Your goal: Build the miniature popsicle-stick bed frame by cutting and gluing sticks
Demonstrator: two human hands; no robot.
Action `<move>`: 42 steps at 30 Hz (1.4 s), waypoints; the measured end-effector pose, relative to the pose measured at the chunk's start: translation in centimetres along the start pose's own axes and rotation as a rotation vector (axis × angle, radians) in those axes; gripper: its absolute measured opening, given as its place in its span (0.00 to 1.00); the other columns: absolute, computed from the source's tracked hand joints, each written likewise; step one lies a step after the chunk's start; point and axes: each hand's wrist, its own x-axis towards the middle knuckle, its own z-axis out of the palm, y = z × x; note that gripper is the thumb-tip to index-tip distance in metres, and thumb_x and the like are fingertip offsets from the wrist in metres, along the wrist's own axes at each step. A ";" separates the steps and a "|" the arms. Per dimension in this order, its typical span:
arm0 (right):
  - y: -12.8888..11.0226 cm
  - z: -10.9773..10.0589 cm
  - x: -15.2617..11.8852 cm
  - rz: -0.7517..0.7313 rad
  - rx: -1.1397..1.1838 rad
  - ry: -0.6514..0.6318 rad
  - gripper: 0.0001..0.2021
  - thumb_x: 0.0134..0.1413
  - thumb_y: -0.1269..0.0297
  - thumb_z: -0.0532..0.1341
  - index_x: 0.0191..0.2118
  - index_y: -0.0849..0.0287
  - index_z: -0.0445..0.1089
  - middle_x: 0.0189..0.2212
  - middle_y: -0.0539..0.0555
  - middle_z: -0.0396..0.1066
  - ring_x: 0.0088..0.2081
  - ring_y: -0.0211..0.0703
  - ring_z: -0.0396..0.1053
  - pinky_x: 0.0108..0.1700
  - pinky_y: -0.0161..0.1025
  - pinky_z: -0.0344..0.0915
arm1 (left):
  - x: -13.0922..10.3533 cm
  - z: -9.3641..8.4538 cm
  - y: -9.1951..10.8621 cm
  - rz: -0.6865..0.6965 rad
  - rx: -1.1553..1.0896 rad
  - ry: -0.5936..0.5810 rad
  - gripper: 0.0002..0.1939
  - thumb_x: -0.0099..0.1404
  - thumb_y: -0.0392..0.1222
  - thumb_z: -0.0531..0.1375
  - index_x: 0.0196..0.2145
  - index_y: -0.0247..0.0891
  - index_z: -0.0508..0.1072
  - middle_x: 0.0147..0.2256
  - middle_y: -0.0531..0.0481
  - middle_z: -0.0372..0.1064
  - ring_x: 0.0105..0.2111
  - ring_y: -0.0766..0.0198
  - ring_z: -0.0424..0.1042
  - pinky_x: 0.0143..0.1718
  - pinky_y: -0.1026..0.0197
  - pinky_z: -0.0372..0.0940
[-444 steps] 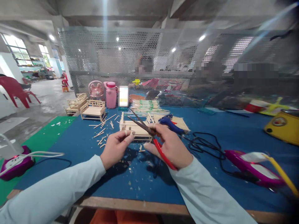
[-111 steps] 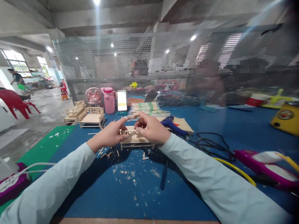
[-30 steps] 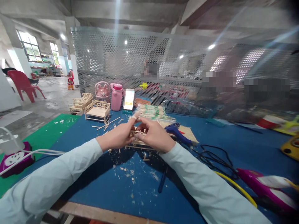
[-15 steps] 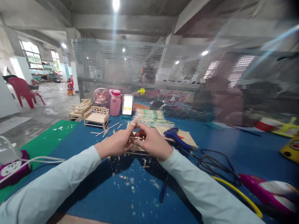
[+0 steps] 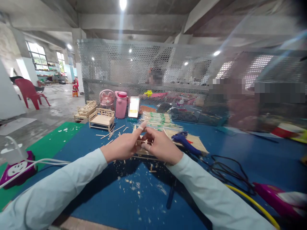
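Observation:
My left hand [image 5: 124, 146] and my right hand [image 5: 163, 145] meet at the middle of the blue table [image 5: 115, 198], fingertips nearly touching. Both are closed around a small wooden stick piece [image 5: 144, 141]. Under and behind them is a partly hidden wooden stick frame [image 5: 146, 157]. A finished-looking miniature wooden bench [image 5: 102, 119] stands at the back left, near loose sticks [image 5: 112, 132]. Right of my right hand a blue glue gun [image 5: 185, 143] lies on a pale slatted mat [image 5: 202, 147].
Bundled sticks [image 5: 157, 119], a pink bottle [image 5: 121, 107] and a lit phone [image 5: 134, 107] stand before a perforated metal screen [image 5: 103, 70]. Purple power strips [image 5: 20, 169] and cables [image 5: 227, 167] lie at both sides. A blue tool [image 5: 170, 195] lies near the front.
The whole view has shifted, so things sit slightly further right. Both hands keep nearly the same pose around the small stick piece.

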 end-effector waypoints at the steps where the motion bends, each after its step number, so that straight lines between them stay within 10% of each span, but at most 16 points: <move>1: 0.0 0.0 0.0 -0.006 0.018 -0.003 0.14 0.40 0.78 0.59 0.36 0.58 0.63 0.27 0.49 0.71 0.27 0.38 0.68 0.31 0.36 0.61 | 0.0 0.0 0.0 0.002 0.003 0.002 0.43 0.58 0.30 0.56 0.65 0.39 0.37 0.45 0.39 0.72 0.40 0.54 0.74 0.40 0.55 0.66; 21: 0.3 0.7 0.1 0.015 -0.039 0.052 0.17 0.44 0.74 0.59 0.43 0.57 0.62 0.29 0.49 0.73 0.28 0.38 0.67 0.32 0.35 0.58 | -0.5 0.7 0.5 -0.192 0.335 -0.014 0.39 0.62 0.35 0.53 0.64 0.38 0.36 0.47 0.36 0.70 0.35 0.52 0.75 0.35 0.54 0.68; 34: 0.1 0.8 0.3 0.059 -0.001 0.022 0.26 0.45 0.75 0.60 0.53 0.56 0.61 0.30 0.50 0.75 0.30 0.40 0.69 0.34 0.36 0.60 | -2.9 2.7 1.0 -0.353 -0.196 0.321 0.40 0.55 0.36 0.60 0.62 0.38 0.45 0.52 0.38 0.58 0.34 0.64 0.66 0.37 0.58 0.66; 42: 0.3 0.7 0.4 0.065 0.005 -0.007 0.27 0.45 0.75 0.59 0.54 0.57 0.60 0.33 0.52 0.75 0.33 0.41 0.71 0.36 0.37 0.61 | -1.6 3.6 0.5 -0.464 -0.495 0.411 0.16 0.57 0.38 0.60 0.44 0.34 0.65 0.34 0.49 0.64 0.34 0.65 0.65 0.36 0.61 0.64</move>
